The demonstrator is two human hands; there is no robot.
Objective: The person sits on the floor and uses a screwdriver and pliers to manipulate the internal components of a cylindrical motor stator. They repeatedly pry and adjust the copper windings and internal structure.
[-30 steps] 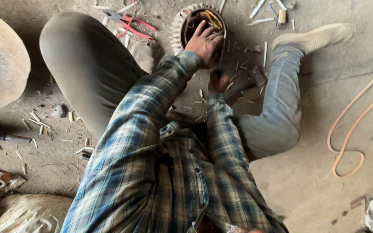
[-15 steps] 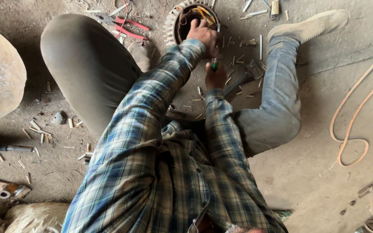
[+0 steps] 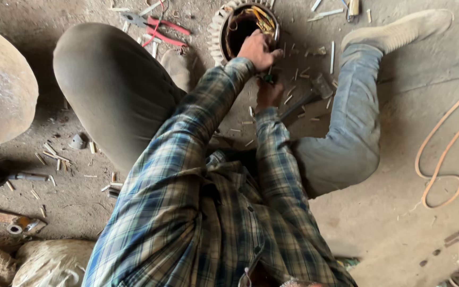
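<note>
Red pliers (image 3: 158, 27) lie on the concrete floor left of the stator (image 3: 228, 21). The left hand (image 3: 257, 49) curls on the stator's rim; the right hand (image 3: 268, 94), just below, is clenched around a hammer (image 3: 305, 96). An orange hose (image 3: 442, 154) loops at the right.

Dusty concrete floor (image 3: 399, 234), scattered wood splinters, flat daylight

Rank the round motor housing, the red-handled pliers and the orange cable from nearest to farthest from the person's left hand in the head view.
1. Round motor housing: the left hand rests on its rim.
2. Red-handled pliers: on the floor to the left, beyond the knee.
3. Orange cable: far right, looped on the floor.
</note>
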